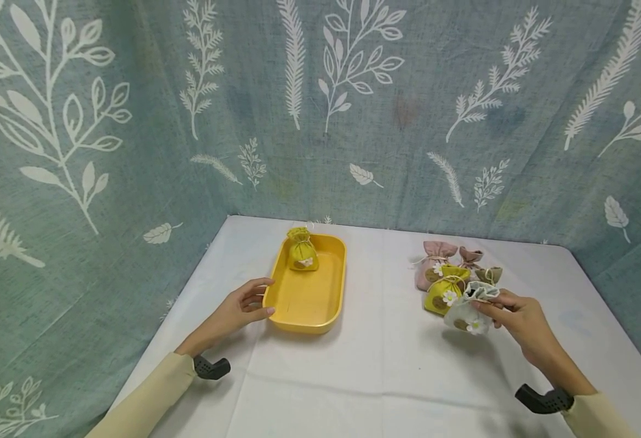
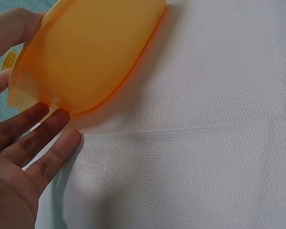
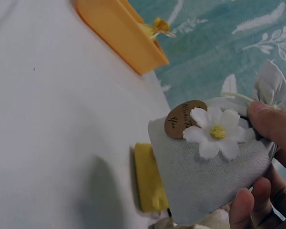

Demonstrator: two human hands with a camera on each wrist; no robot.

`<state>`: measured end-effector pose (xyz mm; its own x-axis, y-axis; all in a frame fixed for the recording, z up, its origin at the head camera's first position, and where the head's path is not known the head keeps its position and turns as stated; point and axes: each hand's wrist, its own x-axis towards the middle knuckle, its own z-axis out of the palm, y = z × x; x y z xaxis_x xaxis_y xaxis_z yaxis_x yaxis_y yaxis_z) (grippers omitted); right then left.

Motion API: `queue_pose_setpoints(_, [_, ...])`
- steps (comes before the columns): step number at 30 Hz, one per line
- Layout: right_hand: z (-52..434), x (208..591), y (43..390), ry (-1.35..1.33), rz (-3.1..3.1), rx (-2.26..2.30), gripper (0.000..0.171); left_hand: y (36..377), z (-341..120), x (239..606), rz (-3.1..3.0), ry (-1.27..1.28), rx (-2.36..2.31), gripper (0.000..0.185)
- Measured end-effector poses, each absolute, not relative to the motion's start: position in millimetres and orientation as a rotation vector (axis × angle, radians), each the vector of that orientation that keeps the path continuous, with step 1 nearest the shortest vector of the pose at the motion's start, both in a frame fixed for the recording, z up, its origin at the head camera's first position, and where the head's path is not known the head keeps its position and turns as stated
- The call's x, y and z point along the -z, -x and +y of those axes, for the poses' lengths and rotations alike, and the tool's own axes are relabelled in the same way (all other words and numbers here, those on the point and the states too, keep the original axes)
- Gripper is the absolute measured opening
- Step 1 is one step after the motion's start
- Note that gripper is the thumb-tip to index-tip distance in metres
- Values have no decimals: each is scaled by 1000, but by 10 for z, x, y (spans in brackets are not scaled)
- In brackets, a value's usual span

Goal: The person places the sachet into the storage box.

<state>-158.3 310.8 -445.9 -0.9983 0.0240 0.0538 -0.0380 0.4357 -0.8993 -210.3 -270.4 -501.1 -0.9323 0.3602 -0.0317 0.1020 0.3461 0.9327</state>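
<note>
A person's right hand (image 1: 520,316) pinches a grey drawstring pouch (image 1: 469,310) by its gathered neck, holding it just above the white-covered desk (image 1: 386,371). The pouch bears a white daisy (image 3: 214,132) and a round brown tag (image 3: 180,119) whose writing is too small to read. Just behind it sit a yellow-green pouch (image 1: 445,292), a pink pouch (image 1: 432,263) and two smaller pouches. The left hand (image 1: 238,309) lies relaxed, fingers straight against the near rim of a yellow tray (image 1: 309,301) holding one more yellow pouch (image 1: 301,249) at its far end.
</note>
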Motion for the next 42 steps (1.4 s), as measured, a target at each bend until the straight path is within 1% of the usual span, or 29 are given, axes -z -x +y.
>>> queue_pose_setpoints(8, [2954, 4377, 1663, 25, -2628, -1635, 39, 2086, -2708, 5009, 2373, -378, -1608, 75])
queue_pose_setpoints(13, [2870, 4348, 1699, 3, -2611, -1686, 38, 2079, -2714, 5010, 2370, -401, -1616, 76])
queue_pose_setpoints(19, [2749, 4347, 1755, -51, -2582, -1718, 44, 2076, -2714, 5011, 2382, -400, -1608, 74])
queue_pose_setpoints(25, [2620, 4305, 1838, -43, -2615, -1729, 38, 2081, -2706, 5010, 2385, -409, -1614, 74])
queue_pose_setpoints(27, [2578, 4295, 1876, -55, -2619, -1754, 30, 2086, -2708, 5018, 2385, -410, -1616, 75])
queue_pose_setpoints(28, [2555, 4295, 1896, -67, -2616, -1760, 30, 2089, -2709, 5022, 2383, -419, -1619, 74])
queue_pose_setpoints(31, [2489, 4313, 1954, -116, -2601, -1751, 31, 2095, -2709, 5028, 2384, -431, -1627, 73])
queue_pose_setpoints(34, [2418, 4343, 2006, -157, -2561, -1759, 43, 2102, -2708, 5031, 2380, -450, -1637, 72])
queue_pose_setpoints(37, [2348, 4363, 2052, -186, -2533, -1803, 41, 2105, -2706, 5032, 2376, -454, -1639, 72])
queue_pose_setpoints(42, [2220, 4380, 2132, -226, -2508, -1859, 56, 2102, -2706, 5030, 2379, -442, -1638, 73])
